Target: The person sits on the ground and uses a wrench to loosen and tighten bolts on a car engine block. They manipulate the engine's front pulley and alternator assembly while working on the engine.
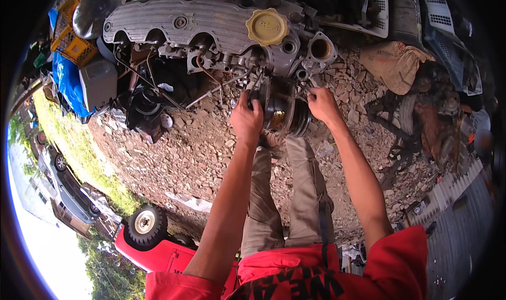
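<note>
My left hand [246, 120] and right hand [323, 105] bend at either side of the dark pulley [279, 104]; whether their fingers clamp, I can't tell. At the near edge of the engine [197, 30], it looks heavy, stiff, perhaps greasy: best held by its outer rim.

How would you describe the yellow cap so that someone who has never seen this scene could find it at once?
Start at the long, grey, ribbed engine cover across the top of the view. Near its right end sits the round cap, its yellow colour and scalloped rim setting it apart from all the grey around it.
</note>
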A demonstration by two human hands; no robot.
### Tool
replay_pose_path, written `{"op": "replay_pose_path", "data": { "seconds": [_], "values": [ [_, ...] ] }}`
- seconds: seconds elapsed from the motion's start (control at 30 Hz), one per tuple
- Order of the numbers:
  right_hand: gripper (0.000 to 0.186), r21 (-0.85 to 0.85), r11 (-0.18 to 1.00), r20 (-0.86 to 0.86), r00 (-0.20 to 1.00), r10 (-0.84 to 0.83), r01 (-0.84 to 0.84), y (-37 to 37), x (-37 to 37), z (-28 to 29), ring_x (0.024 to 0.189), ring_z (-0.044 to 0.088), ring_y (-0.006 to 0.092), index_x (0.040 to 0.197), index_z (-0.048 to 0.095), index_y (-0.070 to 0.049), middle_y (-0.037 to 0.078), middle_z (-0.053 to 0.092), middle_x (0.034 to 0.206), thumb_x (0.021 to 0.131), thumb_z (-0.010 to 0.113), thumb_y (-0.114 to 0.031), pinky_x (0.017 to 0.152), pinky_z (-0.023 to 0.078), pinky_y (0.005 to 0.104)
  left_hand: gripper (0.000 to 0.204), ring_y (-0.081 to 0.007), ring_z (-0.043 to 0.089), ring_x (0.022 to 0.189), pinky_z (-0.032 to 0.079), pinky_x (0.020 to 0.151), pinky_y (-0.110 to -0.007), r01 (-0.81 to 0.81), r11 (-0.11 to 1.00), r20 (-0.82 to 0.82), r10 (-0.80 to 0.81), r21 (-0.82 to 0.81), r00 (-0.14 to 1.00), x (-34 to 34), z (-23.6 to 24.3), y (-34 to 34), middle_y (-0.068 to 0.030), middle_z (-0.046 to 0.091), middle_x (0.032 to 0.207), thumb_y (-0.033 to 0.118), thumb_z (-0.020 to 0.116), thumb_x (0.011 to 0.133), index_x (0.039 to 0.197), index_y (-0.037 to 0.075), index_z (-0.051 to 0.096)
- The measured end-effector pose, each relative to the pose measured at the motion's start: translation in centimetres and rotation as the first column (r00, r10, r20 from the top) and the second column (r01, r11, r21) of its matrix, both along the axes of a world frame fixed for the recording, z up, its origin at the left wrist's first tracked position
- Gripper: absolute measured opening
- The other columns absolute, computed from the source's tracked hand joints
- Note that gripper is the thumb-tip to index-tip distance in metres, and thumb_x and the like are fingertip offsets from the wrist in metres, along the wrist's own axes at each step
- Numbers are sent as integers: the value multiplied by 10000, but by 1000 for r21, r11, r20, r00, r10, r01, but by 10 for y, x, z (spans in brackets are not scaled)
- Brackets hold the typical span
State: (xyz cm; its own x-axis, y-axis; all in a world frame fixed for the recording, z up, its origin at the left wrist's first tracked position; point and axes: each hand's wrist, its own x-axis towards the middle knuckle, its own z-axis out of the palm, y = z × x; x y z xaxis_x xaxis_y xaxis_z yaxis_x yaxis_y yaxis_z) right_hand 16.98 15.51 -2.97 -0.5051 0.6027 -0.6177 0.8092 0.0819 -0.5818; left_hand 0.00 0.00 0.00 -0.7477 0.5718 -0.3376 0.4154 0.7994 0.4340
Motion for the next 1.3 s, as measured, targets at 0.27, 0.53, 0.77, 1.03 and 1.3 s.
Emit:
{"op": "replay_pose_path", "data": {
  "seconds": [0.27, 0.53, 0.77, 1.03, 1.3],
  "values": [
    [193, 111, 982, -5, 988, -157, 156, -16, -5, 9, 877, 610, 447, 873, 651, 40, 275, 637, 877, 857, 556, -127, 767, 485, 490, 396, -413, 650, 896, 504, 797, -462, -46, 998, 10, 45, 33, 999, 3, 2, 5, -236, 675, 986, 261, 513, 867, 1184, 53, 627],
    [352, 157, 961, -1, 973, -231, 228, -24, -5, 14, 816, 590, 437, 796, 625, 51, 265, 615, 825, 971, 485, -220, 744, 466, 504, 391, -423, 641, 905, 500, 800, -468, -51, 999, 51, 50, 12, 997, 1, 6, 7, -234, 673, 994, 269, 512, 861, 1182, 74, 623],
    [478, 292, 932, -180, 970, -166, 214, -30, 1, 2, 790, 581, 443, 755, 605, 67, 275, 608, 813, 1006, 433, -302, 744, 458, 512, 408, -424, 641, 903, 499, 803, -472, -45, 999, 18, 45, -11, 999, 2, 1, 3, -254, 669, 970, 257, 528, 853, 1206, 71, 613],
    [572, 189, 965, -128, 979, -161, 184, -101, 10, -12, 1242, 419, 437, 1363, 413, 80, 309, 441, 1329, 1030, 338, -379, 1076, 287, 497, 390, -422, 647, 874, 511, 774, -474, -48, 999, 26, 48, 5, 999, 3, 7, 2, -240, 675, 963, 270, 523, 862, 1185, 69, 610],
    [370, 119, 948, -156, 948, -277, 296, -83, 8, -13, 1045, 584, 439, 1276, 510, 47, 290, 599, 1127, 931, 495, -85, 879, 462, 478, 368, -422, 642, 861, 508, 769, -476, -38, 999, 34, 37, 20, 999, 0, 4, 5, -234, 672, 959, 249, 517, 860, 1157, 54, 610]
  ]
}}
